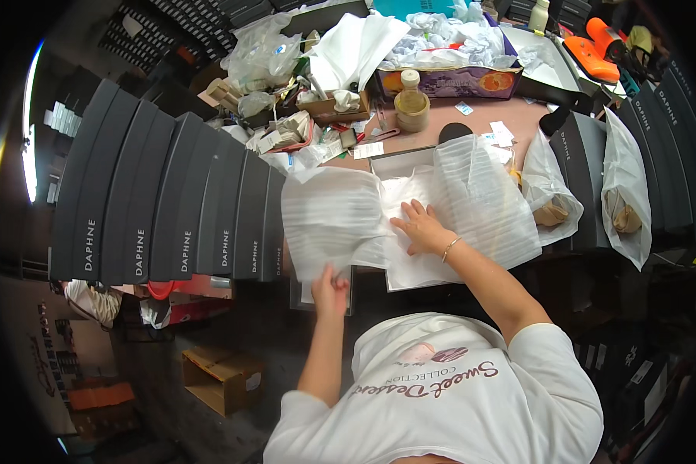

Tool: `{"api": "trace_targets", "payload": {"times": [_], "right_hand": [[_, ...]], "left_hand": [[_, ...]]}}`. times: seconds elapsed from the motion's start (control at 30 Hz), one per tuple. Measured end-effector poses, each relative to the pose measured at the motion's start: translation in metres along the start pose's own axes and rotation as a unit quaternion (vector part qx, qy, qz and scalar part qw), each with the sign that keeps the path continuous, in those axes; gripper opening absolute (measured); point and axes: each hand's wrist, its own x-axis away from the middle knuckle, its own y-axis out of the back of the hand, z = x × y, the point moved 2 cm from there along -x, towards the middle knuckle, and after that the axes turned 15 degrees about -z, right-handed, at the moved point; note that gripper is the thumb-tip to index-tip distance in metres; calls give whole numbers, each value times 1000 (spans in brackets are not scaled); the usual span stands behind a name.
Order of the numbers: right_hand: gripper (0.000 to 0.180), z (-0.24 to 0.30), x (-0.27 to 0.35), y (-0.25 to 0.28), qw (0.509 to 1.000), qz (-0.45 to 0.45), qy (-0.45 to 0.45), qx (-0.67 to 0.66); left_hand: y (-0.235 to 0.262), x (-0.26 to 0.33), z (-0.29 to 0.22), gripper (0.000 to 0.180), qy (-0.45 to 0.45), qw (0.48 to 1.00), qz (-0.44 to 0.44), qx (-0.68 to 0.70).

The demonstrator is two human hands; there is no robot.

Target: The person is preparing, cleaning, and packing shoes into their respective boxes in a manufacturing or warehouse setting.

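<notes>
A translucent white foam sheet point(332, 220) lies at the table's front edge. My left hand point(330, 292) is closed, its fingertips pinching the sheet's lower edge. My right hand point(424, 229) rests with fingers spread on white tissue paper point(410, 272), between that sheet and a second ribbed foam sheet point(483, 201) on the right. Under the wrapping sits an open shoebox, with only its far rim point(402, 162) showing. What lies beneath the tissue is hidden. Below my left hand, a pale box edge point(301, 298) juts past the table.
Dark shoeboxes point(174, 197) stand in a row on the left, more point(580, 178) on the right. Two white bags, one nearer point(553, 182) and one farther right point(626, 185), hold beige shoes. Behind are a bottle point(411, 97), a purple carton point(448, 83) of crumpled paper and an orange tool point(593, 58).
</notes>
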Motion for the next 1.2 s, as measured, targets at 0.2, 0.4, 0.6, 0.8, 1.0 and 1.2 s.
{"api": "trace_targets", "payload": {"times": [0.2,0.4,0.6,0.8,1.0,1.2], "right_hand": [[51,19,14,49,970,-232,-1,-78],[42,52,-18,21,970,-197,144,-12],[46,-22,65,153,948,-282,-70,129],[33,-163,178,185,920,-149,-224,285],[18,-174,142,293,899,-373,-108,204],[23,-19,110,376,902,-398,76,150]], "left_hand": [[9,94,-34,19,19,889,316,-330],[-122,148,-61,29,-560,624,321,-441],[-137,103,-42,40,-662,465,287,-514],[-151,121,-20,41,-614,490,401,-470],[-213,100,1,42,-390,694,482,-364],[-228,125,-9,73,-39,832,513,-209]]}}
